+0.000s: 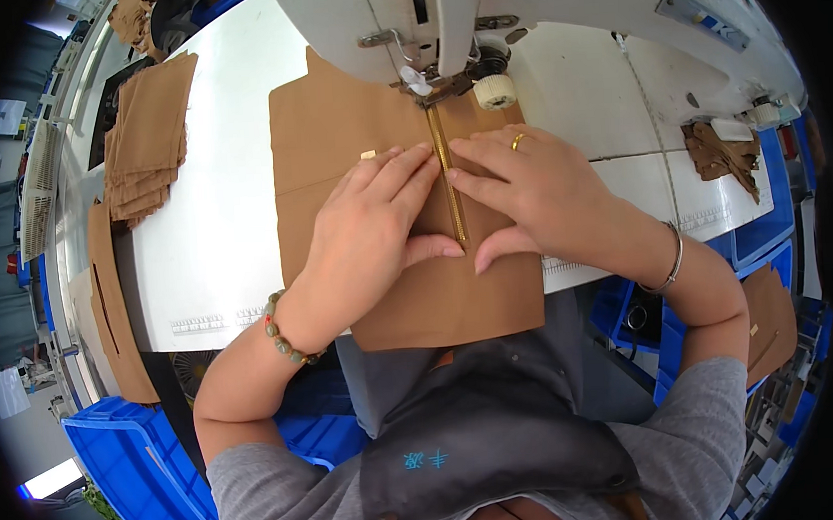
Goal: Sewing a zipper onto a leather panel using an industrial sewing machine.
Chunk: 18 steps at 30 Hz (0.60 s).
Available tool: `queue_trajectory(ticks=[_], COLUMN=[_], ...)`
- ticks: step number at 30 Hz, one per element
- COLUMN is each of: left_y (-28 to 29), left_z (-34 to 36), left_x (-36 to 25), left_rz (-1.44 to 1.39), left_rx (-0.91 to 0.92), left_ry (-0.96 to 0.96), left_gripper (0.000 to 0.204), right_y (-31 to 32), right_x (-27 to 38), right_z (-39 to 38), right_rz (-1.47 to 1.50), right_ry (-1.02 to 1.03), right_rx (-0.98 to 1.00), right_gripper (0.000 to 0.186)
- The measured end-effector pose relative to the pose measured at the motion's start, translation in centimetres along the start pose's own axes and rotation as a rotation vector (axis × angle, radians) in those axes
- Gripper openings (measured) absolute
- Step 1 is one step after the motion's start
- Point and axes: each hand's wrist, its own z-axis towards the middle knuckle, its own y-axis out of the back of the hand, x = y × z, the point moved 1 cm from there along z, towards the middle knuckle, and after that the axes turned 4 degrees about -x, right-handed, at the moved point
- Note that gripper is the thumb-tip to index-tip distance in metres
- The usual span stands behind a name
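A brown fabric panel [419, 307] lies flat under the head of a sewing machine [433, 33], its near end hanging over the table's front edge. A gold-toothed zipper [452, 197] runs down its middle from below the presser foot [434, 91]. My left hand [372, 215] rests flat on the panel left of the zipper, fingertips at the zipper's edge. Across from it my right hand [535, 183], with a gold ring, presses the fabric on the right side. Both hands have their fingers stretched out, thumbs near the zipper's lower end. Neither grips anything.
A stack of brown fabric pieces [151, 133] sits on the white table [218, 242] at far left. Brown scraps [724, 159] lie at the right. Blue bins [140, 463] stand below on both sides. One brown piece with a slit [118, 313] hangs at the left edge.
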Motion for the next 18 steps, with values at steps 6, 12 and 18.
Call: queue_trajectory(ticks=[6,12,18], left_y=[-0.2,-0.4,-0.7], left_z=[1.5,3.0,3.0], left_x=[1.8,3.2,3.7], left_rz=[-0.006,-0.025,-0.049], left_rx=[-0.026,-0.041,-0.063], left_ry=[-0.010,-0.017,0.002], left_gripper=[0.080,0.081,0.079], right_y=[-0.5,-0.9,-1.1], right_x=[-1.6,-2.7,-3.1], right_z=[0.9,1.8,2.0], right_rz=[-0.043,-0.054,-0.097], right_ry=[-0.041,-0.124,-0.076], right_rx=[0.011,0.026,-0.023], right_gripper=[0.081,0.081,0.080])
